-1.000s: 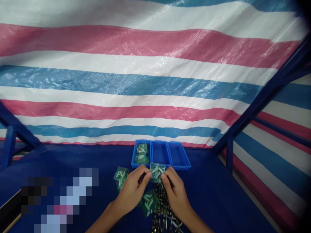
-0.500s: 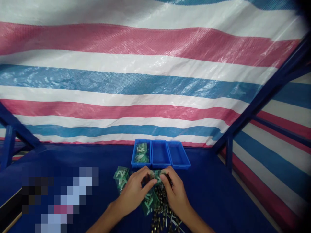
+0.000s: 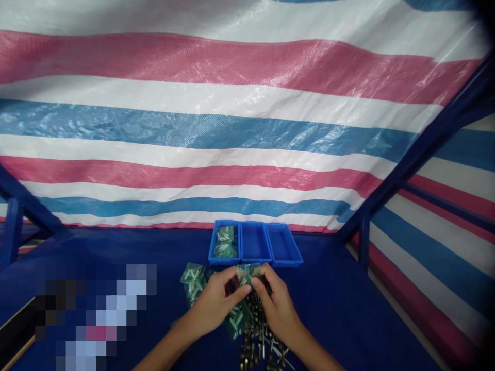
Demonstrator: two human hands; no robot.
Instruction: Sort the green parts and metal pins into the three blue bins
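Note:
Between my two hands, just below the blue trays, a small green plastic bag (image 3: pixel 247 271) is pinched at both sides. My left hand (image 3: pixel 216 301) grips its left side with thumb and fingers. On the right side, my right hand (image 3: pixel 275 304) holds it the same way. Beneath and between the hands lies a pile of brass-coloured and silver metal pieces (image 3: pixel 257 345). More green bags with metal parts (image 3: pixel 192 281) lie beside my left hand, and another green bag (image 3: pixel 237 319) rests partly under it.
Three blue trays (image 3: pixel 255 242) stand in a row at the table's back; the left one holds green bags (image 3: pixel 226 242). A dark object with a pale edge (image 3: pixel 17 330) is at the left, near a blurred patch. Blue frame bars and striped sheeting surround the table (image 3: pixel 348 304).
The held green bag has shifted slightly up and left and shows more of its surface. Both hands keep their grip, with small finger movements.

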